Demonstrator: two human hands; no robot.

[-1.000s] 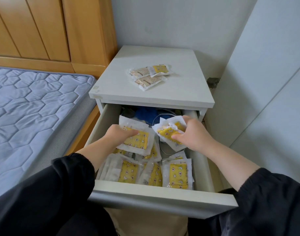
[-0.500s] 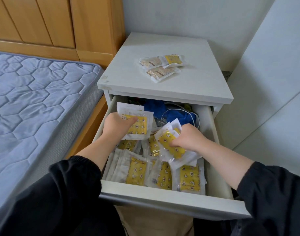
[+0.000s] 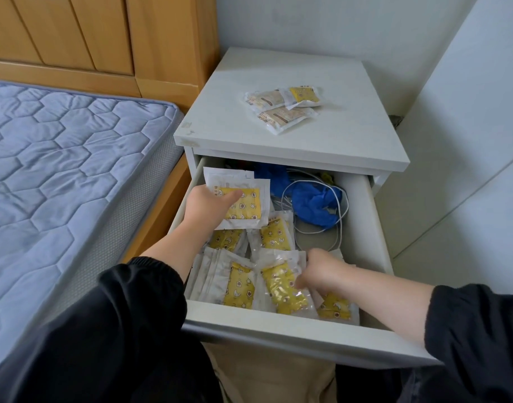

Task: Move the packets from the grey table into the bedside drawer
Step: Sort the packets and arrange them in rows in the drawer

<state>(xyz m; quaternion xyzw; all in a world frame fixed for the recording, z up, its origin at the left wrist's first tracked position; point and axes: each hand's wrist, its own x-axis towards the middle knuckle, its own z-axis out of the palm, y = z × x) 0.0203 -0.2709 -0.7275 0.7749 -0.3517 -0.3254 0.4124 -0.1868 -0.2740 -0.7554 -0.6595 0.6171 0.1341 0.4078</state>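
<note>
Left hand (image 3: 208,209) grips a stack (image 3: 243,206) of yellow packets, thumb on top, above the back left of the open drawer (image 3: 278,325). Right hand (image 3: 322,270) lies with curled fingers on a front packet (image 3: 281,289) inside the drawer, beside other packets (image 3: 274,235); whether it grips cannot be told. Three packets (image 3: 281,107) lie overlapping on the table (image 3: 351,141), well apart from both hands.

Head view looks steeply down (close) into the open drawer (image 3: 281,330).
</note>
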